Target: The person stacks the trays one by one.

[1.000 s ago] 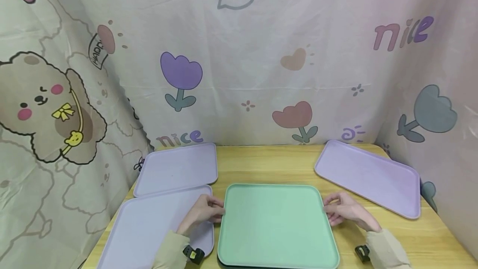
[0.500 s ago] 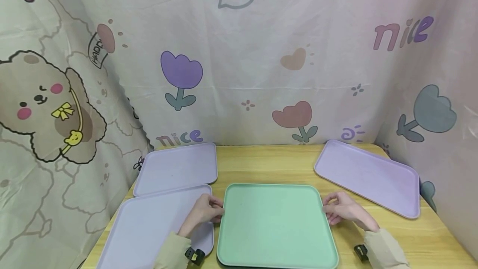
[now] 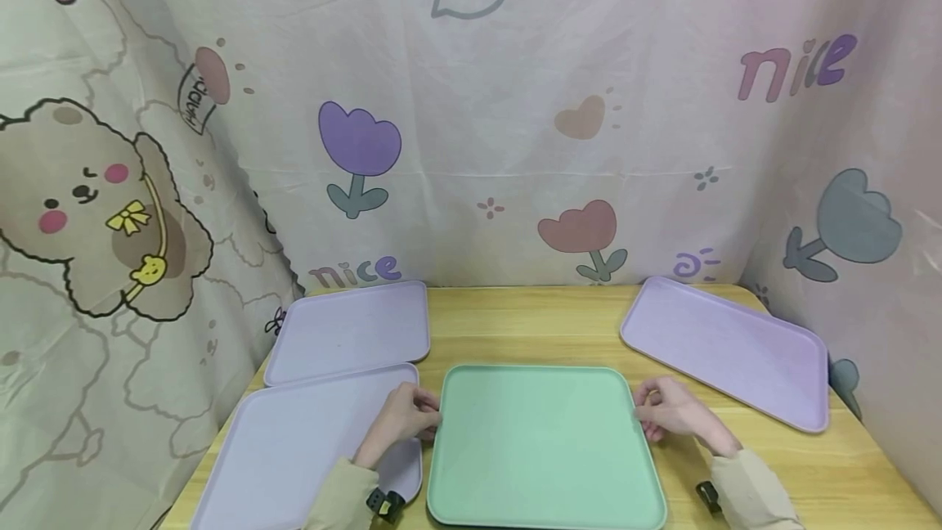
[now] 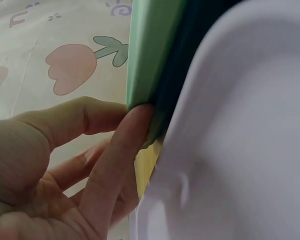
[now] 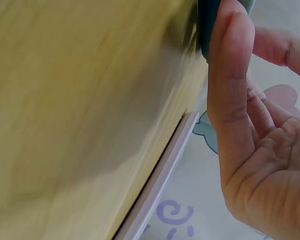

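A mint-green rectangular tray [image 3: 547, 448] lies face up at the front middle of the wooden table. My left hand [image 3: 410, 414] pinches its left edge; in the left wrist view the thumb and a finger [image 4: 134, 125] meet at the green rim, above a dark teal band. On the opposite side my right hand [image 3: 673, 409] pinches the right edge. The right wrist view shows a finger [image 5: 232, 65] under the dark teal side, with the thumb beyond it. A large lilac tray [image 3: 309, 448] lies beneath my left wrist, close beside the green one.
Behind the large lilac tray, a smaller lilac tray [image 3: 349, 332] sits at the back left. A long purple tray [image 3: 728, 350] is angled along the right side of the table [image 3: 522, 317]. Printed curtains [image 3: 471, 105] enclose the back and sides.
My right hand and forearm have shifted very slightly left. Both hands keep their hold on the green tray, which has hardly moved.
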`<state>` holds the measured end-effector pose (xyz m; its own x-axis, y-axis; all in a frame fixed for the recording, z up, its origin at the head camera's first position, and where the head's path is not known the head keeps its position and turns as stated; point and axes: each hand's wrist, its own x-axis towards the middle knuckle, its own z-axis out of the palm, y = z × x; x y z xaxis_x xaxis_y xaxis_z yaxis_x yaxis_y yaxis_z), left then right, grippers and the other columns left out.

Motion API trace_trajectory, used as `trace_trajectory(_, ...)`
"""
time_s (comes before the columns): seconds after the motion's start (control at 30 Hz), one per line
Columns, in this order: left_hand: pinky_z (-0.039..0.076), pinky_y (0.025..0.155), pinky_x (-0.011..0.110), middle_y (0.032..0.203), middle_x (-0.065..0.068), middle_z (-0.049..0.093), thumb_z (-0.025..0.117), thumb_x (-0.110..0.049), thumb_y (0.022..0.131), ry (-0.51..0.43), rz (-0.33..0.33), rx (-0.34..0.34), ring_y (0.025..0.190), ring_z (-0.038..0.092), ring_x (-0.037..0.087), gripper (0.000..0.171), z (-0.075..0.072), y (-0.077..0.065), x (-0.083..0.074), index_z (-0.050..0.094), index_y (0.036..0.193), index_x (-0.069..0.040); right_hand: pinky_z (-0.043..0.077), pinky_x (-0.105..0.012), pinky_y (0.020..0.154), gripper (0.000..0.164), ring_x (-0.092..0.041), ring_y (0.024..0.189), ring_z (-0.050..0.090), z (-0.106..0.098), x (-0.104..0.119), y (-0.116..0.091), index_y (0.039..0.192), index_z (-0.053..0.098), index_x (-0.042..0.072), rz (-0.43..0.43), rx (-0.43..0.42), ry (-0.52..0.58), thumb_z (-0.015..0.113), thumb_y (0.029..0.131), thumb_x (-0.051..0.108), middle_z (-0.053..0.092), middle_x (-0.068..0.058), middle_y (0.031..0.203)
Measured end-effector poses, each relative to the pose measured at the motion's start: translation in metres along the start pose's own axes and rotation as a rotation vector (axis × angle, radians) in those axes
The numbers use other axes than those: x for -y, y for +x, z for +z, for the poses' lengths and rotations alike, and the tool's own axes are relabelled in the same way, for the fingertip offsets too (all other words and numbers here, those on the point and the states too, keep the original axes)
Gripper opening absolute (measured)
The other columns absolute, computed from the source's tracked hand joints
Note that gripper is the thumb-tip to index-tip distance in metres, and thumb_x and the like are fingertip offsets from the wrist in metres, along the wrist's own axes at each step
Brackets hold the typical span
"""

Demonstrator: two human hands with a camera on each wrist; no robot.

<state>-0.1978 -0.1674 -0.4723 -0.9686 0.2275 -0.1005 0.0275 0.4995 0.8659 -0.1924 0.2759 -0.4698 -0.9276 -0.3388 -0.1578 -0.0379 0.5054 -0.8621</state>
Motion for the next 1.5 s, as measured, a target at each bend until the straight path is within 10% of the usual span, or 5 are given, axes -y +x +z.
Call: trace_trajectory(1.5,0.064,0.063,0.032,0.085,0.014,0.074,0.074,0.004,0.083,-0.034,0.020,0.096,0.067,0.070,0.014,0.018,-0.0078,-0.0031,0.0017,0.072,0.098,0.012,0.060,-0.029,0.053,0.011,-0.016,0.057,0.066,-0.0013,0.0037,0.0004,0.087,0.059,-0.006,0.022,-0.024,-0.051,0.068,0.085,-0.001,0.064,-0.007,0.066)
